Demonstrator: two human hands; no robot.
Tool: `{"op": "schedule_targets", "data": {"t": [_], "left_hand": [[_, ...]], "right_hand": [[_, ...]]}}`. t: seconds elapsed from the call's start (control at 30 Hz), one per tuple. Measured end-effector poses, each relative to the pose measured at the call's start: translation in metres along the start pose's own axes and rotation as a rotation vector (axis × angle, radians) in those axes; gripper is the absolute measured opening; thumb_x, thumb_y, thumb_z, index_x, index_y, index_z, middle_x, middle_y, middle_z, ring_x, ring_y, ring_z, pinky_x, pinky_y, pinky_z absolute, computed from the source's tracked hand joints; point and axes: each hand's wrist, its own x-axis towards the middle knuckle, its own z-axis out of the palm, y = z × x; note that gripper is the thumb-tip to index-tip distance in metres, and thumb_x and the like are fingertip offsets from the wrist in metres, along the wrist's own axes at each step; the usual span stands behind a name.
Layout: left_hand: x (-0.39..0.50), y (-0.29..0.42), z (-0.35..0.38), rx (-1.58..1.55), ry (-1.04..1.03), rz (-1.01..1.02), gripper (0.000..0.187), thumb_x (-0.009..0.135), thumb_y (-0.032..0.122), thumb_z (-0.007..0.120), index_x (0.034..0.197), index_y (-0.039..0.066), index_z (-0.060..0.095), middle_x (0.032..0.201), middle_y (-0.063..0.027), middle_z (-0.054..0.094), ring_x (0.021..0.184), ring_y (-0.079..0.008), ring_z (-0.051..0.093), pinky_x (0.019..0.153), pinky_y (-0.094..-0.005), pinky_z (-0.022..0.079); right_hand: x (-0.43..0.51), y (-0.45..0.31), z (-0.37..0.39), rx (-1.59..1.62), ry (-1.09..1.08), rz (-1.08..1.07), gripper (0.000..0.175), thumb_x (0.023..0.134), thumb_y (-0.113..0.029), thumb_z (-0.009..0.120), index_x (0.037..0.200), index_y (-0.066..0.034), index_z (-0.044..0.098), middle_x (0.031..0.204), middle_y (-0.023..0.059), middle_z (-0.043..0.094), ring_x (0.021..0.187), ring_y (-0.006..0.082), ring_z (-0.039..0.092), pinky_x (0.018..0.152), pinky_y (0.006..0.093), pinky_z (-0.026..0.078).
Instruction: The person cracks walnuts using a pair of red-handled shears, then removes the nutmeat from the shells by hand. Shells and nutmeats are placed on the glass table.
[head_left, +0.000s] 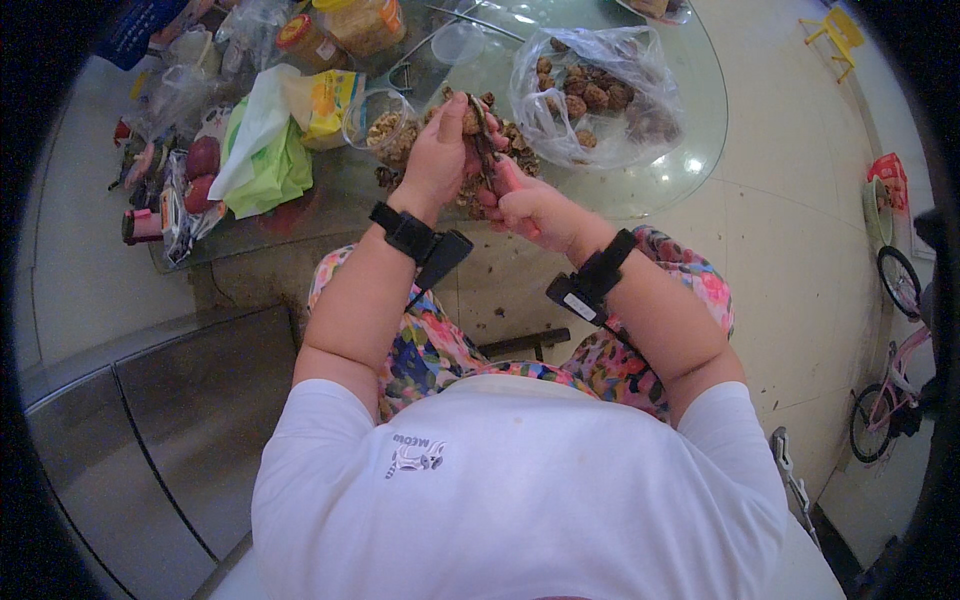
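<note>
Over the near part of a glass table, my left hand (442, 154) holds a walnut (472, 120) at the jaws of a metal plier-type nutcracker (484, 142). My right hand (529, 202) is closed around the tool's handles. Beneath and around both hands lie broken walnut shells (519, 144), partly hidden by the fingers. Left of my left hand stands a clear plastic container (367, 120) with shelled walnut pieces (394, 135). To the right, an open clear plastic bag (649, 142) holds several whole walnuts (596, 96).
At the left of the glass table (675, 187) are a green and white packet (266, 150), a yellow packet (330, 101), a red-lidded jar (307, 41), red fruit (202, 157) and a pink-capped item (142, 226). A peeler (401, 75) and a clear lid (457, 43) lie behind.
</note>
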Motion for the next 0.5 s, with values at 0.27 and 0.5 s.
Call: {"op": "schedule_targets", "data": {"t": [0.27, 0.5], "left_hand": [[0.0, 0.0, 0.001, -0.081, 0.008, -0.08, 0.046, 0.096, 0.048, 0.043, 0.099, 0.003, 0.053, 0.085, -0.0066, 0.059, 0.074, -0.0199, 0.063, 0.069, -0.0314, 0.053], [0.001, -0.002, 0.001, -0.018, 0.027, -0.031, 0.047, 0.096, 0.049, 0.041, 0.102, 0.004, 0.053, 0.082, -0.0074, 0.06, 0.073, -0.0186, 0.062, 0.063, -0.0312, 0.053]], "right_hand": [[-0.009, -0.006, 0.021, 0.014, 0.12, -0.009, 0.052, 0.071, -0.009, 0.055, 0.12, -0.0137, 0.038, 0.074, -0.0025, 0.043, 0.052, 0.0066, 0.037, 0.044, 0.0202, 0.028], [-0.012, -0.024, 0.005, -0.261, -0.042, 0.13, 0.059, 0.072, -0.012, 0.053, 0.129, -0.007, 0.041, 0.097, 0.0038, 0.058, 0.067, 0.0093, 0.052, 0.054, 0.0205, 0.041]]}}
